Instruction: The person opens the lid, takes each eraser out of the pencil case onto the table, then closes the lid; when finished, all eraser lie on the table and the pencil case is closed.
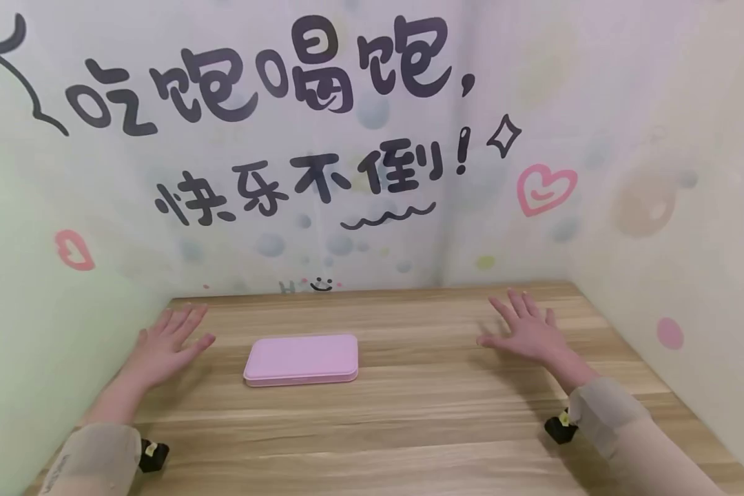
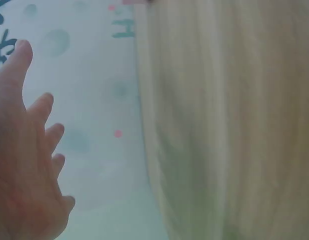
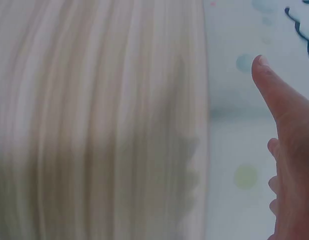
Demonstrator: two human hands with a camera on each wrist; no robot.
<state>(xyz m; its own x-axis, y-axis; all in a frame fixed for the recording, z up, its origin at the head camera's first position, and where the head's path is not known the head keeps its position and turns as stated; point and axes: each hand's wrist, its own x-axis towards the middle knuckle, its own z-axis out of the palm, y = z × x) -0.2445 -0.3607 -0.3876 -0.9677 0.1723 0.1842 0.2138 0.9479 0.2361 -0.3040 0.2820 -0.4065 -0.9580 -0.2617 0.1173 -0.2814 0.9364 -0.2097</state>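
A flat pink case (image 1: pixel 302 358) with rounded corners lies closed on the wooden table (image 1: pixel 409 427), left of the middle in the head view. To its left my left hand (image 1: pixel 169 344) is held over the table with fingers spread, holding nothing. My right hand (image 1: pixel 528 334) is well to the right of the case, its fingers also spread and nothing in them. In the left wrist view the left hand (image 2: pixel 24 150) shows thumb and fingers apart. The right wrist view has the right hand (image 3: pixel 294 145) at its right edge, thumb extended.
A pale printed curtain (image 1: pixel 372 248) with dark lettering, hearts and dots stands along the table's back edge. Light walls close in the left (image 1: pixel 49 331) and right (image 1: pixel 676 275) sides. Each wrist wears a beige band with a small black camera (image 1: pixel 561 427).
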